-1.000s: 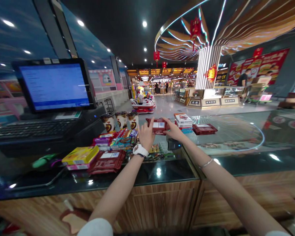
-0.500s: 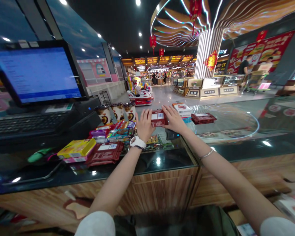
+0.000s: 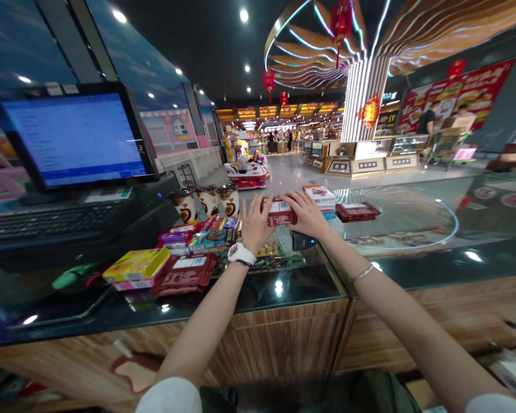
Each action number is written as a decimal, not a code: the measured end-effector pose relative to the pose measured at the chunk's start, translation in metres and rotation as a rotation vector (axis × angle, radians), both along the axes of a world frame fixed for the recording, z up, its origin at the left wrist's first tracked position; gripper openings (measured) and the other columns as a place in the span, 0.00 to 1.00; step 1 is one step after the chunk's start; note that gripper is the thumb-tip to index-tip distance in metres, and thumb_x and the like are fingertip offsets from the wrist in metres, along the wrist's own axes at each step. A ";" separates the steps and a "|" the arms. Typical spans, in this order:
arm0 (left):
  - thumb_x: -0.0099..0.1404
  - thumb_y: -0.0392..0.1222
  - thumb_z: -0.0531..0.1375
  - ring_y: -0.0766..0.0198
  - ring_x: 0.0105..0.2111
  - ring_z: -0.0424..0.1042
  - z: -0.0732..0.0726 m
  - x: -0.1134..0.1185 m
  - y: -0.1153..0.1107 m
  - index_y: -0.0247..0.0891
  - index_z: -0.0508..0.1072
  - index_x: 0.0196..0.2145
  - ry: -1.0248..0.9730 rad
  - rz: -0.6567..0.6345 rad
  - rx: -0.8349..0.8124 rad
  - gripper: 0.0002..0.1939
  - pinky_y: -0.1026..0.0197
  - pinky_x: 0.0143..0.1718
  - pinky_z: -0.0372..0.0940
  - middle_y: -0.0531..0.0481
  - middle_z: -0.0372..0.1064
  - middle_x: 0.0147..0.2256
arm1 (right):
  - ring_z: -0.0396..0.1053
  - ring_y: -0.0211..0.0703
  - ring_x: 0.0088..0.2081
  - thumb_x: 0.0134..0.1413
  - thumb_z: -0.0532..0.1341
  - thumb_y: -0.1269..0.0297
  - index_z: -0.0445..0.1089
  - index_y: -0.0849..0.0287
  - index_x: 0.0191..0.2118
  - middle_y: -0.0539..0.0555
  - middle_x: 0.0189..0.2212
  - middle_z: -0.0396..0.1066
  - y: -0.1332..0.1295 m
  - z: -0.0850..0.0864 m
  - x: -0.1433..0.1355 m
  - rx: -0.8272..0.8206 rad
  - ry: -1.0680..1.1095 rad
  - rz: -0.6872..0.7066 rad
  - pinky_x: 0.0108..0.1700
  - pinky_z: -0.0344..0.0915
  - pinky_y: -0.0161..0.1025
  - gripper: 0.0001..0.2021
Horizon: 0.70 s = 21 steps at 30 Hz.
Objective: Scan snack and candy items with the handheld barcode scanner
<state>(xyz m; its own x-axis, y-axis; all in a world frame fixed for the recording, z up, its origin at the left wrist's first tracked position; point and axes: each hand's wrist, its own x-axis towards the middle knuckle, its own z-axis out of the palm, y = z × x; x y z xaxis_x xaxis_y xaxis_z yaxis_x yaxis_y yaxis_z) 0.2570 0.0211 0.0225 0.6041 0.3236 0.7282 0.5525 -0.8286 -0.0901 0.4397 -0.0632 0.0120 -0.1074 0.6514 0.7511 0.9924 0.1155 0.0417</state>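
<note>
Both my hands hold a flat dark-red snack packet (image 3: 279,218) with a white barcode label, up above the counter. My left hand (image 3: 255,223), with a white watch on its wrist, grips the packet's left end. At the other end my right hand (image 3: 308,215) has its fingers over the packet's top edge. Just below the right hand is a small black device (image 3: 303,241) with a blue light. Similar dark-red packets (image 3: 189,272) lie in a pile at the left, and more dark-red packets (image 3: 356,211) lie to the right.
Left of my hands are colourful snack packs (image 3: 215,232), several lidded cups (image 3: 207,201) and a yellow box (image 3: 137,264). A monitor (image 3: 75,135) and keyboard (image 3: 23,221) occupy the far left. White-and-orange boxes (image 3: 319,195) stand behind my right hand on the glass counter (image 3: 395,218).
The packet stays between both hands, its face tilting slightly. My view has shifted a little, so the surroundings sit slightly lower and further right.
</note>
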 end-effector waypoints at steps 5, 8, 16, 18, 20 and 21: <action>0.59 0.42 0.66 0.47 0.70 0.48 0.006 -0.005 0.001 0.42 0.57 0.68 0.110 -0.063 0.036 0.41 0.39 0.71 0.40 0.40 0.49 0.70 | 0.52 0.58 0.69 0.50 0.64 0.63 0.56 0.53 0.67 0.57 0.67 0.58 -0.001 0.000 0.003 0.000 0.000 0.030 0.69 0.47 0.61 0.38; 0.59 0.40 0.67 0.46 0.70 0.49 0.007 -0.007 0.002 0.44 0.60 0.66 0.140 -0.086 0.039 0.40 0.37 0.70 0.41 0.39 0.49 0.70 | 0.52 0.58 0.69 0.49 0.64 0.63 0.56 0.54 0.67 0.57 0.67 0.58 0.000 -0.001 0.004 -0.010 0.018 0.041 0.70 0.46 0.61 0.38; 0.56 0.39 0.70 0.46 0.68 0.55 0.010 -0.010 0.009 0.43 0.69 0.59 0.145 -0.152 0.032 0.33 0.35 0.69 0.42 0.38 0.55 0.67 | 0.51 0.59 0.70 0.49 0.66 0.63 0.55 0.52 0.68 0.56 0.67 0.58 0.000 -0.002 0.005 -0.037 0.079 0.084 0.70 0.43 0.63 0.40; 0.56 0.39 0.69 0.46 0.67 0.55 0.010 -0.010 0.010 0.42 0.71 0.55 0.145 -0.156 0.034 0.28 0.36 0.70 0.43 0.37 0.56 0.67 | 0.51 0.58 0.70 0.49 0.66 0.64 0.55 0.52 0.68 0.57 0.68 0.57 0.000 -0.003 0.004 -0.042 0.086 0.091 0.70 0.43 0.63 0.40; 0.56 0.39 0.69 0.46 0.66 0.56 0.010 -0.010 0.010 0.40 0.73 0.52 0.138 -0.153 0.033 0.25 0.37 0.70 0.45 0.37 0.58 0.66 | 0.50 0.58 0.70 0.49 0.66 0.64 0.54 0.51 0.68 0.56 0.68 0.56 0.001 -0.004 0.004 -0.050 0.097 0.098 0.70 0.43 0.63 0.40; 0.56 0.40 0.69 0.46 0.66 0.57 0.010 -0.010 0.010 0.40 0.74 0.50 0.135 -0.149 0.034 0.23 0.38 0.70 0.45 0.37 0.58 0.65 | 0.49 0.59 0.70 0.50 0.66 0.64 0.53 0.51 0.69 0.56 0.69 0.55 0.001 -0.003 0.004 -0.056 0.105 0.105 0.70 0.43 0.64 0.40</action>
<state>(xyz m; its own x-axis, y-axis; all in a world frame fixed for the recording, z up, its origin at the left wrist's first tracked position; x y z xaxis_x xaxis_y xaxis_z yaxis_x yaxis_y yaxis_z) 0.2471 0.0313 0.0330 0.7363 0.1998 0.6464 0.4047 -0.8957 -0.1841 0.4439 -0.0622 0.0086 -0.1004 0.6817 0.7247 0.9733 0.2186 -0.0708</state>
